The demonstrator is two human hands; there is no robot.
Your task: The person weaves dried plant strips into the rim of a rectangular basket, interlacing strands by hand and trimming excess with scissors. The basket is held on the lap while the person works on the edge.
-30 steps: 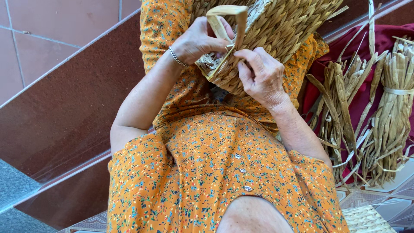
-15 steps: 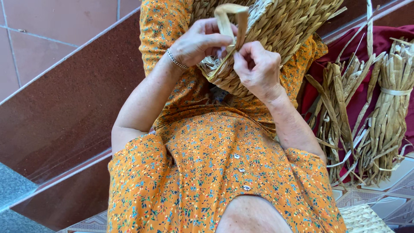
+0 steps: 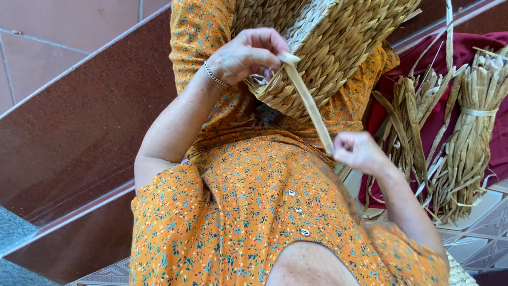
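A woven basket [image 3: 328,47] of pale dried fibre is rested on the lap at twelve o'clock, tilted so that its unfinished edge is turned toward the wearer, probably so the weave can be seen and reached. That edge is pinched by the left hand [image 3: 246,55], whose fingers [image 3: 264,39] are closed on the basket rim just where a flat fibre strip [image 3: 309,103] leaves it, seemingly to keep the weave from loosening. The strip is drawn taut down toward four o'clock, its free end clenched in the right hand [image 3: 360,153], which is held clear of the basket; tension appears to be kept on it. A thin bracelet [image 3: 214,76] is worn on the left wrist. At three o'clock, bundles of dried fibre [image 3: 465,132] are laid on a dark red cloth [image 3: 476,45], within easy reach. An orange flowered dress [image 3: 254,212] fills the foreground.
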